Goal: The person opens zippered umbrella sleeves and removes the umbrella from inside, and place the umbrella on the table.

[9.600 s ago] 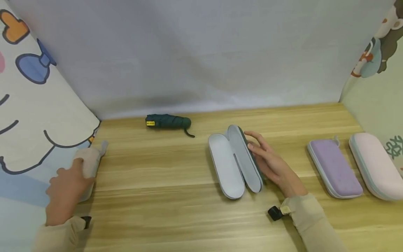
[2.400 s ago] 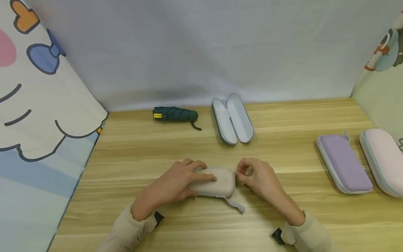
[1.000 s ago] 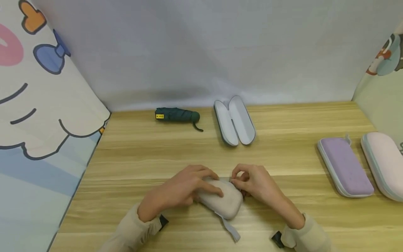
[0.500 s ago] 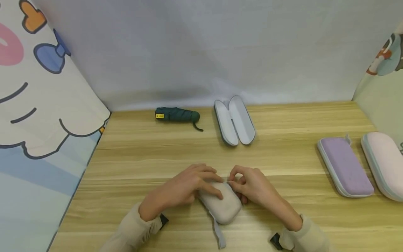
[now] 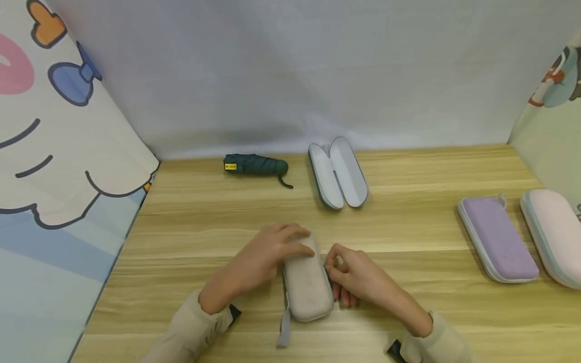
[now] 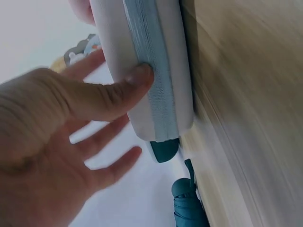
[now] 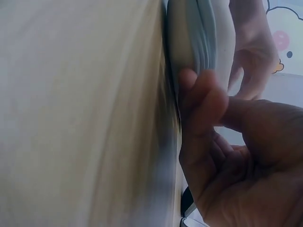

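Note:
A beige zip case (image 5: 310, 295) lies lengthwise on the wooden table, its grey strap (image 5: 284, 328) hanging off the near left corner. My left hand (image 5: 258, 262) grips its far end, fingers over the top. In the left wrist view the thumb (image 6: 113, 97) presses on the pale blue zipper band (image 6: 150, 56). At the right side of the case, my right hand (image 5: 360, 275) pinches the zipper pull between thumb and forefinger; the fingers mostly hide it. From the right wrist, those fingertips (image 7: 208, 97) sit right at the zipper band (image 7: 203, 38).
Behind the hands an open glasses case (image 5: 350, 176) with a pale lining stands near the back edge. Left of it lies a folded dark green umbrella (image 5: 254, 165). A purple zip case (image 5: 499, 239) and a pink one (image 5: 556, 237) lie at the right.
The glasses case went to the back, and the beige case came from the far left to the middle. In the last second it has turned clockwise, and my right hand has slid nearer me.

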`<action>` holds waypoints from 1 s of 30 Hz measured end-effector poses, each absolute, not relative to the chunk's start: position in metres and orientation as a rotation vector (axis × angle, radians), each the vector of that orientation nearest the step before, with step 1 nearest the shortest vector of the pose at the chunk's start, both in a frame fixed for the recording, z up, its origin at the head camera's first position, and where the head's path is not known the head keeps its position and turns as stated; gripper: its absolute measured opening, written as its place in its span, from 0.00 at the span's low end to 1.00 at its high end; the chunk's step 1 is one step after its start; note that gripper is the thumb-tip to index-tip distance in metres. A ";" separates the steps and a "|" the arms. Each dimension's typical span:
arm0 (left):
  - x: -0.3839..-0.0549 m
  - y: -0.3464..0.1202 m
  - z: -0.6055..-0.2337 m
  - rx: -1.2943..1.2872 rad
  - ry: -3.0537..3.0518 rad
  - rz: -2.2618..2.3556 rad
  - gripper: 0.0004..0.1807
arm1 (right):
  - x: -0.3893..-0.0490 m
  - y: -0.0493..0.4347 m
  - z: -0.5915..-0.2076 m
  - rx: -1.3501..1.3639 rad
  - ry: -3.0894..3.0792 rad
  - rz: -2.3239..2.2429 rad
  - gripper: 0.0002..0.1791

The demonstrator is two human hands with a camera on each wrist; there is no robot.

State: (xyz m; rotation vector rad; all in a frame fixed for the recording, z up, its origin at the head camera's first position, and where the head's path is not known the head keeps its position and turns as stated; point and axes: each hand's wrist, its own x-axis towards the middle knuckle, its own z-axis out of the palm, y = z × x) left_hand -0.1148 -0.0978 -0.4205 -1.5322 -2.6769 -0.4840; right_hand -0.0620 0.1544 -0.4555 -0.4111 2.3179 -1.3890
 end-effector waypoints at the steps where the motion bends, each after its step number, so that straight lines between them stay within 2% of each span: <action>1: -0.115 -0.098 -0.421 -1.483 -2.686 -0.487 0.43 | -0.061 0.154 -0.455 -0.413 2.307 -1.389 0.02; 11: -0.120 -0.099 -0.429 -1.107 -2.771 -0.548 0.43 | -0.056 0.148 -0.455 -0.395 2.258 -1.385 0.04; 19: -0.114 -0.095 -0.422 -0.843 -2.972 -0.766 0.08 | -0.053 0.140 -0.450 -0.442 2.237 -1.334 0.12; 23: -0.102 -0.090 -0.410 -0.822 -3.100 -0.842 0.13 | -0.054 0.139 -0.448 -0.470 2.325 -1.283 0.11; 30: -0.067 -0.077 -0.399 -0.893 -3.225 -0.691 0.41 | -0.054 0.142 -0.450 -0.600 2.576 -1.147 0.09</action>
